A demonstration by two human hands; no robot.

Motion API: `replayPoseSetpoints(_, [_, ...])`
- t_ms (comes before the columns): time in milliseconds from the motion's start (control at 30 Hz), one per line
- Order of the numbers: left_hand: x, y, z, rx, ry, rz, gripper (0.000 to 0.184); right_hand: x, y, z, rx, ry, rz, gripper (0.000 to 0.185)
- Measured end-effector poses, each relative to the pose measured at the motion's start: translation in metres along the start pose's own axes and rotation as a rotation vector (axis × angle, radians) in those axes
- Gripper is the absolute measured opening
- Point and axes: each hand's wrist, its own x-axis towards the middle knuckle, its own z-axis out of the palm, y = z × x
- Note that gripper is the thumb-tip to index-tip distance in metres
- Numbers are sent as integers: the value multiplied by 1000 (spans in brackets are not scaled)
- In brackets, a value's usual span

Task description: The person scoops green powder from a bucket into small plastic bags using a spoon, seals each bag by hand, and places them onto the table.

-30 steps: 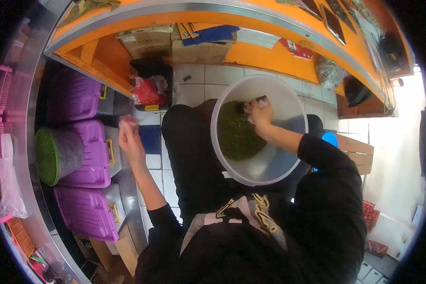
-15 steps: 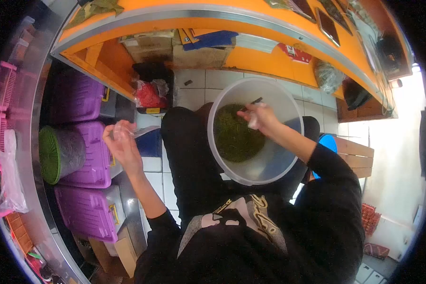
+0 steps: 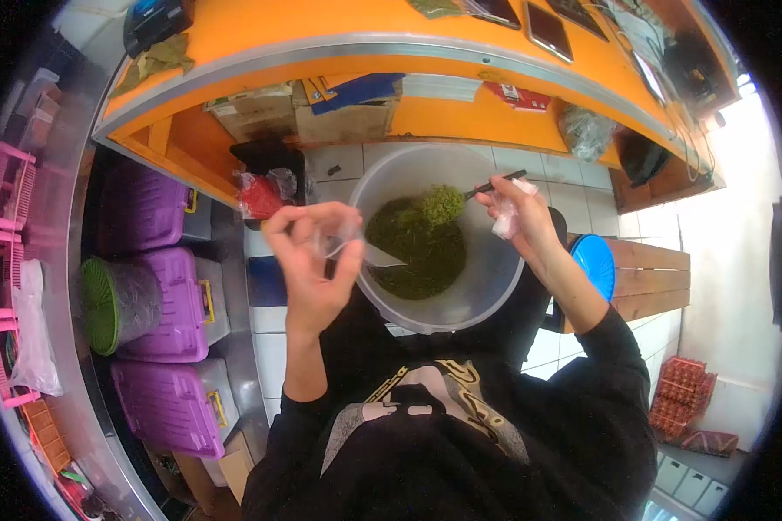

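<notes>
A translucent round tub (image 3: 495, 276) between the legs holds a layer of green, leafy-looking material (image 3: 413, 265). My right hand (image 3: 521, 217) is closed on the dark handle of a spoon (image 3: 498, 182) at the tub's right side, with crumpled whitish plastic (image 3: 503, 224) also in the palm. A heap of the green material (image 3: 444, 204) sits on the spoon's end, raised over the tub. My left hand (image 3: 314, 265) is at the tub's left rim, its fingers curled round a small clear plastic bag (image 3: 343, 239), whose lower end points over the tub.
Purple-lidded boxes (image 3: 169, 408) and a green-lidded container (image 3: 100, 306) line the left. An orange counter (image 3: 321, 19) with a shelf runs across the front. A black bin with red plastic (image 3: 259, 195) stands front left. At right are a blue lid (image 3: 594, 265) and wooden bench (image 3: 652, 280).
My left hand has moved right to the tub with the clear bag. My right hand has lifted the spoon, now heaped with green material, and shifted right. The head view has shifted.
</notes>
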Motion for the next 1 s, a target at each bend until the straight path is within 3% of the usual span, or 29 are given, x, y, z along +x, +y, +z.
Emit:
replayPoseSetpoints(100, [0,-7,20,86,-110,-29,60,0,-2,-4,-6,-40,-44,17])
replayPoseSetpoints(167, [2,-7,31,357,-258,2,67,-4,-9,0,28,-1,-142,16])
replayPoseSetpoints(300, [-2,-28,50,443,-314,78,76,-9,-23,-2,19,-35,-187,16])
replayPoseSetpoints(467, [1,-46,67,473,-316,144,80,-37,-25,21,-245,-208,-454,15])
replayPoseSetpoints(533, [3,-51,71,477,-308,172,82,-49,-10,29,-406,-286,-632,11])
replayPoseSetpoints(567, [4,-53,73,467,-297,188,82,-54,-14,29,-591,-335,-859,13])
replayPoseSetpoints(600, [5,-54,73,458,-284,203,82,-57,-17,28,-589,-337,-861,13])
replayPoseSetpoints(667, [6,-54,70,487,-262,172,82,-59,-23,23,-657,-314,-1209,18])
replayPoseSetpoints(700, [6,-53,68,511,-243,136,82,-58,-24,17,-662,-314,-1193,30])
replayPoseSetpoints(733, [7,-54,66,514,-240,136,82,-59,-28,13,-661,-318,-1194,30])
replayPoseSetpoints(800, [11,-55,65,493,-201,229,81,-64,-37,10,-966,-291,-1019,44])
replayPoseSetpoints(833, [11,-53,67,493,-201,228,81,-60,-31,8,-951,-273,-1016,54])
replayPoseSetpoints(1000, [12,-48,81,396,-183,371,83,-59,-24,18,-1071,-367,-1045,43])
